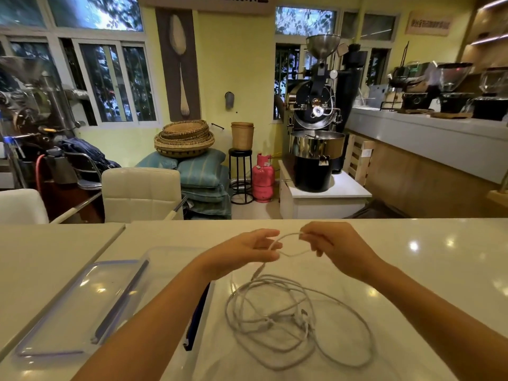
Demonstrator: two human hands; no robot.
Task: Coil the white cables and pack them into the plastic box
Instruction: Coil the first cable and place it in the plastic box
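Observation:
A tangle of white cables (pixel 291 323) lies loose on the white table in front of me. One strand rises from it to a small loop held between both hands. My left hand (pixel 247 251) pinches the loop's near side, and my right hand (pixel 332 248) grips its far end. The clear plastic box (pixel 165 259) stands to the left, partly hidden under my left forearm. Its clear lid (pixel 79 306) with blue clips lies flat further left.
The white table (pixel 412 270) runs from its far edge near my hands out to the right. A seam splits off a second tabletop (pixel 49 257) at left. White chairs (pixel 140 193) stand beyond the far edge.

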